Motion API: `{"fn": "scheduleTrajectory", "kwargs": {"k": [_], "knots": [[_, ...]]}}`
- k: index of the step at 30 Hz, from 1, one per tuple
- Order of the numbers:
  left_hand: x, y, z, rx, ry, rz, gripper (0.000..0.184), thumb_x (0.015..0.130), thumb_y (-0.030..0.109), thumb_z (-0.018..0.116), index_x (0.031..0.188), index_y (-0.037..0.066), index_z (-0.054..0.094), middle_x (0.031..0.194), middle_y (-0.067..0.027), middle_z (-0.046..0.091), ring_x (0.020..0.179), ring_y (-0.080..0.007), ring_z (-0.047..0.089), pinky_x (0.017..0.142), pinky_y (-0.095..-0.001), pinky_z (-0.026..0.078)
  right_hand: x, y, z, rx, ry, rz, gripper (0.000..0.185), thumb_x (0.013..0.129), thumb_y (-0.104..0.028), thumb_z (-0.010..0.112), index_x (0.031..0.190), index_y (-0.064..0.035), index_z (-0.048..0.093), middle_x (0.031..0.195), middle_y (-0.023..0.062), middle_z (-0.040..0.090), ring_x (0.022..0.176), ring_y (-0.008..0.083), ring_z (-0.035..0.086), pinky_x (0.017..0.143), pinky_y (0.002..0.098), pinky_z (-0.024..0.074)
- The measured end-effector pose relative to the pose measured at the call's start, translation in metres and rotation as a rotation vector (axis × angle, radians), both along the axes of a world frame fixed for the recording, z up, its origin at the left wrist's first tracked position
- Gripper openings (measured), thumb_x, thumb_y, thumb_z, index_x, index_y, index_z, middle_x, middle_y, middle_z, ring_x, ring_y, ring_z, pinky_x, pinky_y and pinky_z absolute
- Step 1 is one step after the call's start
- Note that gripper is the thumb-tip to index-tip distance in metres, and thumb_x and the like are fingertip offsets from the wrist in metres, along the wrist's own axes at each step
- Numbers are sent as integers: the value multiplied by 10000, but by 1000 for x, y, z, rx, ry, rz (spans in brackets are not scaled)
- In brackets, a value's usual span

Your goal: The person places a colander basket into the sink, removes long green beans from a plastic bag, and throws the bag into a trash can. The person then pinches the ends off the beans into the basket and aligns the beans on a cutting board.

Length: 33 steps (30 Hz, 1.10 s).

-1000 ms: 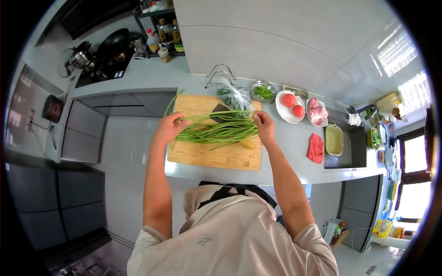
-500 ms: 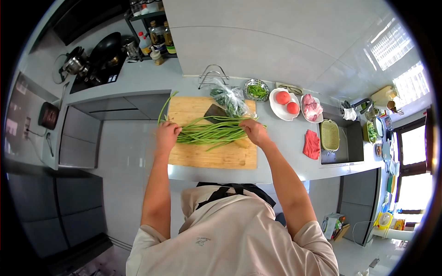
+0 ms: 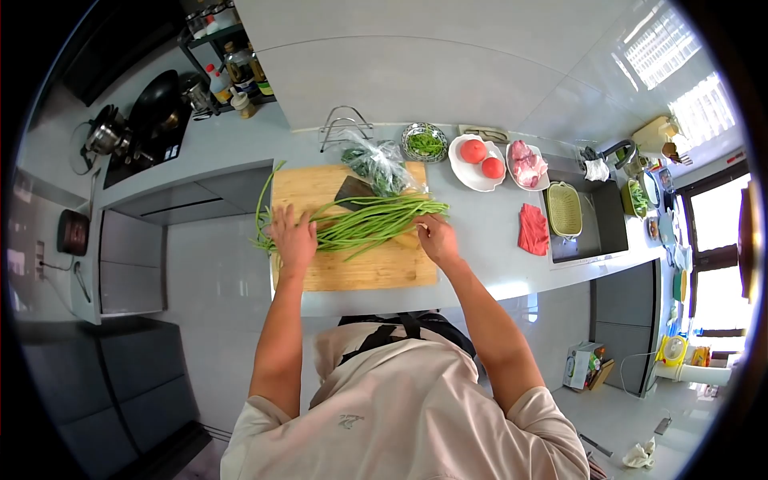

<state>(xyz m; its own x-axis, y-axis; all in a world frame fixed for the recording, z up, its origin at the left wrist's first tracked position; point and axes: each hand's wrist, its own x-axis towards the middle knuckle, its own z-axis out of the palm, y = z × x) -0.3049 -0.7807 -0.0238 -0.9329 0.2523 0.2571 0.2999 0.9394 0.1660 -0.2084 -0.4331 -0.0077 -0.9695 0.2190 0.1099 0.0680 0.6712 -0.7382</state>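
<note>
Long green beans (image 3: 360, 226) lie in a bundle across a wooden cutting board (image 3: 360, 274), some tips hanging past its left edge. My left hand (image 3: 294, 238) rests with fingers spread on the bundle's left part. At the right end, my right hand (image 3: 436, 238) has its fingers pinched together at the beans' lower edge; what they grip is hidden. Behind the beans a dark blade (image 3: 352, 192) lies on the board, partly covered. Beside it sits a clear plastic bag (image 3: 384, 166) with leafy greens. A yellowish piece (image 3: 408, 239) shows near my right hand.
Behind the board stand a wire rack (image 3: 346, 128) and a bowl of cut greens (image 3: 425, 143). Rightward are a plate with tomatoes (image 3: 474, 152), a plate of meat (image 3: 528, 166), a red cloth (image 3: 534, 230) and a sink (image 3: 604, 220) holding a green basket (image 3: 564, 210). The stove (image 3: 148, 152) is far left.
The view has shifted, moving the counter leftward in the frame. My left hand has opened flat over the beans. My right hand has moved down to the bundle's lower right edge.
</note>
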Motion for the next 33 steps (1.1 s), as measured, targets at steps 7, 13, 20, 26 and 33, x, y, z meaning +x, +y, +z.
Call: {"fn": "scheduleTrajectory", "kwargs": {"k": [7,13,20,26,33], "knots": [[41,65,-7,27,-131,-344,563,936,306,723,1477,245,579,1585,-170,407,1488,-424,324,1170,-586,282,16,-21,-10,341,109,167,301,854,-122,746,1155,-146,742,1123,59,693,1010,293,670,875,425,571],[31,84,-9,-13,-103,-339,639,839,116,757,1449,228,604,1585,-200,393,1489,-439,316,1173,-584,279,23,-16,-5,280,117,155,302,852,-121,747,1154,-136,742,1143,78,702,1045,318,658,892,434,562],[68,210,30,263,-86,-621,541,811,44,710,1339,152,658,1525,-190,455,1450,-409,390,1133,-546,360,59,36,1,110,116,-55,219,885,-86,721,1102,-109,748,1078,94,716,1001,318,671,856,427,566],[110,342,31,410,-175,-808,545,846,-28,644,1379,84,615,1445,-192,531,1309,-407,532,1051,-523,458,102,151,-1,32,156,-285,196,882,-44,693,1062,-96,747,1029,102,718,983,340,669,818,445,560],[157,531,16,543,-299,-830,484,913,-23,606,1395,-5,570,1405,-208,563,1278,-416,558,1056,-483,484,161,326,-7,29,165,-366,187,892,-41,680,1064,-71,749,969,123,702,907,338,670,800,430,552]]}}
